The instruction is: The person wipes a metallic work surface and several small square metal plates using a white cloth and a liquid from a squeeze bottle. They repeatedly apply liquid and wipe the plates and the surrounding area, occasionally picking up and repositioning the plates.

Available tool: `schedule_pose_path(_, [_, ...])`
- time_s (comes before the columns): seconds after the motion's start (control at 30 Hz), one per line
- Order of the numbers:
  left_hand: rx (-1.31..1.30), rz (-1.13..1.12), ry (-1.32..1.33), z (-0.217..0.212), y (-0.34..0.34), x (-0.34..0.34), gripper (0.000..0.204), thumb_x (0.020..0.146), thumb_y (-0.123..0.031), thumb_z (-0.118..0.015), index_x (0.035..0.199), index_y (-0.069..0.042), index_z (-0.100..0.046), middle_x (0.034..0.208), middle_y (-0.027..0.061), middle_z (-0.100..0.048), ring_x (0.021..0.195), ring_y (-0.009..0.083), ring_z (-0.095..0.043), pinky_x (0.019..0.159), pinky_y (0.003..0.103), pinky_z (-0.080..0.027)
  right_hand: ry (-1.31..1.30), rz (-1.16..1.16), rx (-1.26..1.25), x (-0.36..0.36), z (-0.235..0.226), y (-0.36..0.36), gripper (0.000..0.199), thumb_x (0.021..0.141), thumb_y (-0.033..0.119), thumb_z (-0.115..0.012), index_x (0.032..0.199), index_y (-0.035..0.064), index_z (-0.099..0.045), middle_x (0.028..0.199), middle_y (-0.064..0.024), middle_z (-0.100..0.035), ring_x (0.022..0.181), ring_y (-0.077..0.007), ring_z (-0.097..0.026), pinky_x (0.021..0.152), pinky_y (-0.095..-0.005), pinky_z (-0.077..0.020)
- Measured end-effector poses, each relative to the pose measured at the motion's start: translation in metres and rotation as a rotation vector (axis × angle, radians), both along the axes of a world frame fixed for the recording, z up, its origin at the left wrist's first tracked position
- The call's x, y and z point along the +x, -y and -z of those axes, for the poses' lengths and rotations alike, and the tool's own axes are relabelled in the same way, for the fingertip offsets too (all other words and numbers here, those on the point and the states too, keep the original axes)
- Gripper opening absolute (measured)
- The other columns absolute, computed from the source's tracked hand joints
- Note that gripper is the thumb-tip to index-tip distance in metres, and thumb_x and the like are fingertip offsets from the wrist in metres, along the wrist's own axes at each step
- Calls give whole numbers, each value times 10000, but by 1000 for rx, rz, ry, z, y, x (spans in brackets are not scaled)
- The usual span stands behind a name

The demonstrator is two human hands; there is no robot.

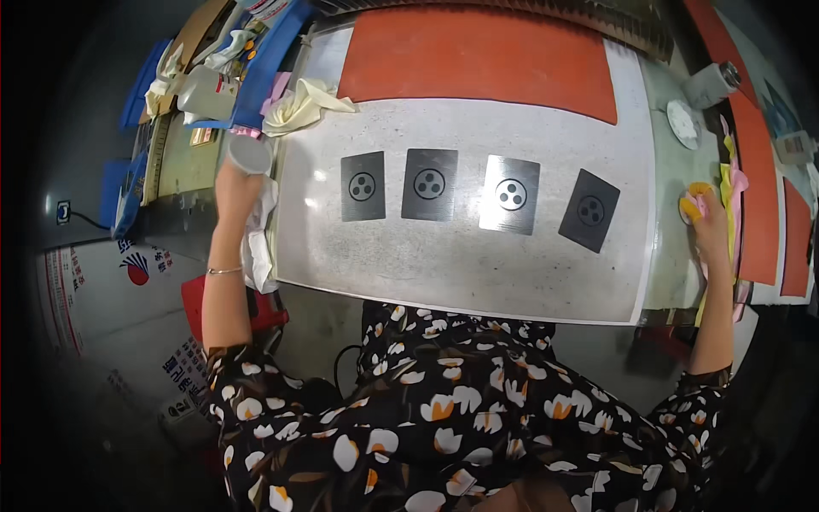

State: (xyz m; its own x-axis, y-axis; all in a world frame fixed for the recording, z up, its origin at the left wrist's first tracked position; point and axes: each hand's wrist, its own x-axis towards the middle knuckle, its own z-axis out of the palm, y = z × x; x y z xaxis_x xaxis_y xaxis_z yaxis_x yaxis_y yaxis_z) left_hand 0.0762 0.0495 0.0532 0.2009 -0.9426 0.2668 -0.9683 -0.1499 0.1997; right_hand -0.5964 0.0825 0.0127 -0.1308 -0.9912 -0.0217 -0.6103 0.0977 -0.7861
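Grey metal cards [431, 209], four in a row, lie apart on the pale board [384, 282], none in our hands; we judge the laying-out done, but cannot tell if any card is finished. Three point lengthwise away from us; the rightmost slants, far end rightward. Our left hand [236, 192] wraps its fingers around a white container [251, 154] beside the board, round end up, length mostly hidden. Rightward, our right hand [712, 229] has fingers clamped on a yellow-and-pink sponge [699, 189], long axis unclear.

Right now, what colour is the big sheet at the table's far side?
The big sheet is orange-red, best seen in the head view.
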Motion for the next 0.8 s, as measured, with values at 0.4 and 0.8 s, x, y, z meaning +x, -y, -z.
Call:
schedule_pose_path(0.4, [-165,135,-150,22,-12,18,559,739,-75,-677,1234,27,-437,1124,176,-547,1096,294,-501,923,338,-375,-45,113,-148,-1,3,-4,109,869,73,-536,956,9,-552,730,6,-490,638,-72,-418,570,-206,-339])
schedule_pose_path(0.8, [-96,815,-365,16,-81,-197,396,694,-62,-636,1073,6,-546,1080,153,-578,1017,325,-530,848,399,-382,-497,122,-232,-40,-52,54,197,766,95,-581,940,3,-586,802,-206,-620,735,-343,-612,629,-389,-464])
